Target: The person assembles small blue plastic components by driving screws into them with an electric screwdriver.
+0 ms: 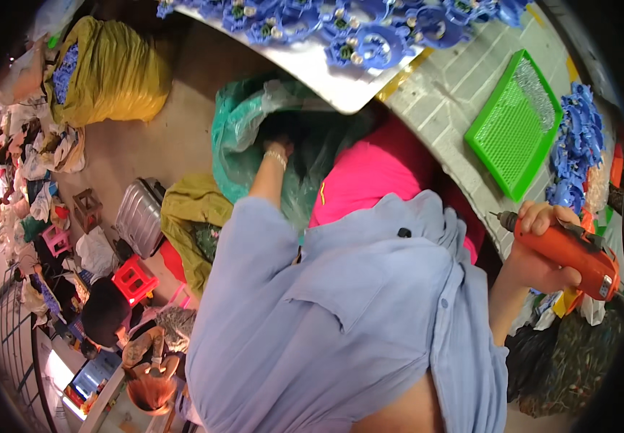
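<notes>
My right hand [532,263] is wrapped round an orange electric screwdriver [568,252], its bit pointing toward the table. At the left, my left arm reaches down into a large green plastic bag [229,133]. Only the back and wrist of my left hand [279,146] show, with a bracelet on the wrist; its fingers are lost in the bag's dark inside. On the white board [352,86] at the table's far side lie many blue plastic parts [377,49] with small metal pieces. A green tray [482,137] holding small silvery pieces rests on the grey table [438,115].
More blue parts [575,148] are heaped at the right. A yellow sack [120,76] of blue pieces stands on the floor at far left. Nearer are a silver suitcase [139,215], a red stool [135,280] and an olive sack [189,209]. Another person [106,314] is at lower left.
</notes>
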